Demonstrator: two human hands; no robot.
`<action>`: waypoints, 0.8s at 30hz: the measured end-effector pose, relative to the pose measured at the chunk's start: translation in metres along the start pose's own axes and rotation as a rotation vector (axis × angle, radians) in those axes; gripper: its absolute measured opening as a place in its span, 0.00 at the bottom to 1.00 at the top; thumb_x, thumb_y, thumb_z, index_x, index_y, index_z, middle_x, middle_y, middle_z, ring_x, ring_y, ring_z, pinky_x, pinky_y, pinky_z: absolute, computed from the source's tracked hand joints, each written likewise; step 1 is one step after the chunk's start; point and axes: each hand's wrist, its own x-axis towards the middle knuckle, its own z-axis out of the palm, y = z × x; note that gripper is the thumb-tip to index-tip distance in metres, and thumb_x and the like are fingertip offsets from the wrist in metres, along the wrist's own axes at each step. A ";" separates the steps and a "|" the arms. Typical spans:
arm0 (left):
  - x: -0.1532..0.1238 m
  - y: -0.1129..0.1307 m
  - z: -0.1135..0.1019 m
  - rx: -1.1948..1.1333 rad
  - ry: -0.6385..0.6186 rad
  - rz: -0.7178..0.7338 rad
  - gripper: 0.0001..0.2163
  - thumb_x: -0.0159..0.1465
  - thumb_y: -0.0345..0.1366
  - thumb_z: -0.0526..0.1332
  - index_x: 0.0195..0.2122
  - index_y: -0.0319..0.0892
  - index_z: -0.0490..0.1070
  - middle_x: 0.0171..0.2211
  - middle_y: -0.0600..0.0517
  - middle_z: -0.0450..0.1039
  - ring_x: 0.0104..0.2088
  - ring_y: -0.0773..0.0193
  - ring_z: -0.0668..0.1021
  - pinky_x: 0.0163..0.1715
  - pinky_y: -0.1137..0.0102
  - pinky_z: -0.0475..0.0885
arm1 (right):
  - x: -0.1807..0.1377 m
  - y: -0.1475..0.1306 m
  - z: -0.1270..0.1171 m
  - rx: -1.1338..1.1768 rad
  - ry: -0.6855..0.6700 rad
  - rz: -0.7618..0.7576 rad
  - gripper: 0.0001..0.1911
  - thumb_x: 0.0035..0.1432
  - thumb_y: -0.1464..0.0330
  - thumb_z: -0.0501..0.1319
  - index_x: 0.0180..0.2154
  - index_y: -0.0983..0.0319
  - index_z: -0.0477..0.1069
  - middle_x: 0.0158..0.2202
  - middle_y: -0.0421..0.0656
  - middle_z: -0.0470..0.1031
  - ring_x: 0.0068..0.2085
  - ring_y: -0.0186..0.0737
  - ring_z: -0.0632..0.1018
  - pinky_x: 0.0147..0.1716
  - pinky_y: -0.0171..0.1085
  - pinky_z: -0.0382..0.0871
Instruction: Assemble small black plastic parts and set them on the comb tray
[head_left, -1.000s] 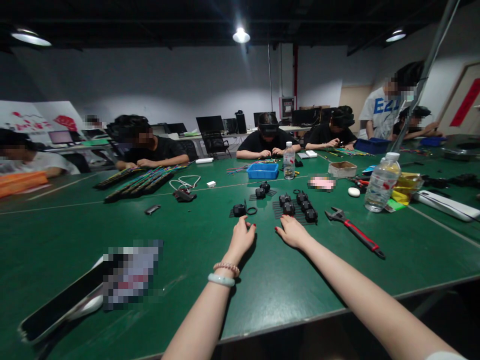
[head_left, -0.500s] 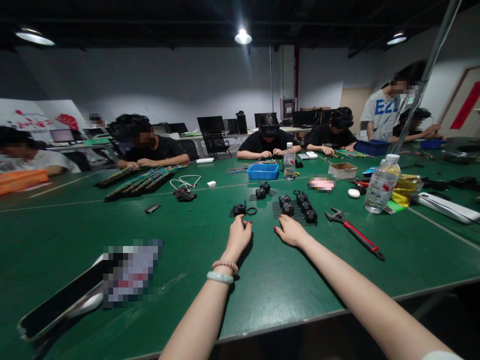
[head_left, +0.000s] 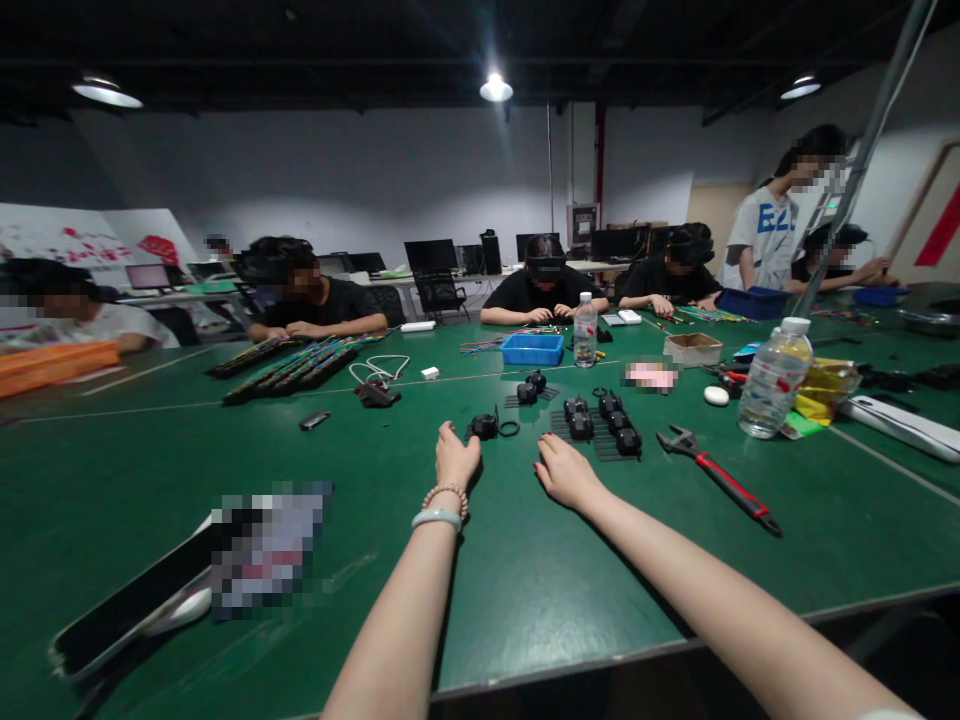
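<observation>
My left hand (head_left: pixel 456 458), with a beaded bracelet and a pale bangle at the wrist, is open over the green table. Its fingers are just left of a small black module (head_left: pixel 484 427), which has a black ring (head_left: pixel 510 428) at its right. My right hand (head_left: pixel 568 472) rests palm down, fingers stretched and holding nothing. Ahead and to its right stand several more black modules (head_left: pixel 578 418) on thin grid-like pieces. Another small cluster of black modules (head_left: pixel 531 388) lies farther back. Whether my left fingertips touch the nearest module I cannot tell.
An adjustable wrench (head_left: pixel 721 480) with red-black handle lies right. Water bottles (head_left: pixel 772 385), a blue tray (head_left: pixel 532 349) and a white cable (head_left: pixel 381 368) are farther off. A phone-like dark slab (head_left: pixel 135 600) lies at left. Several people work around the table.
Both hands have moved left relative to the modules: the left from in front of the single module to its left side, the right away from the larger group. The view has shifted slightly.
</observation>
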 end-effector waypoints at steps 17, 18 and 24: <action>0.058 0.011 0.025 -0.327 -0.011 -0.202 0.17 0.61 0.36 0.45 0.51 0.39 0.51 0.40 0.44 0.73 0.41 0.60 0.74 0.41 0.67 0.65 | 0.070 -0.042 0.064 0.050 -0.097 0.244 0.31 0.55 0.63 0.49 0.57 0.75 0.49 0.59 0.57 0.50 0.59 0.48 0.52 0.56 0.44 0.46; 0.061 0.011 0.028 -0.352 -0.047 -0.174 0.17 0.61 0.37 0.46 0.51 0.39 0.52 0.38 0.46 0.74 0.40 0.62 0.75 0.40 0.68 0.65 | 0.071 -0.041 0.065 0.047 -0.110 0.249 0.31 0.55 0.62 0.49 0.56 0.75 0.49 0.58 0.57 0.51 0.59 0.48 0.53 0.55 0.44 0.46; 0.067 0.012 0.044 -0.398 -0.212 -0.080 0.15 0.60 0.39 0.47 0.46 0.39 0.59 0.30 0.48 0.76 0.34 0.62 0.76 0.37 0.67 0.67 | 0.073 -0.039 0.067 0.030 -0.115 0.241 0.29 0.55 0.61 0.48 0.54 0.73 0.54 0.58 0.56 0.53 0.58 0.48 0.55 0.55 0.44 0.46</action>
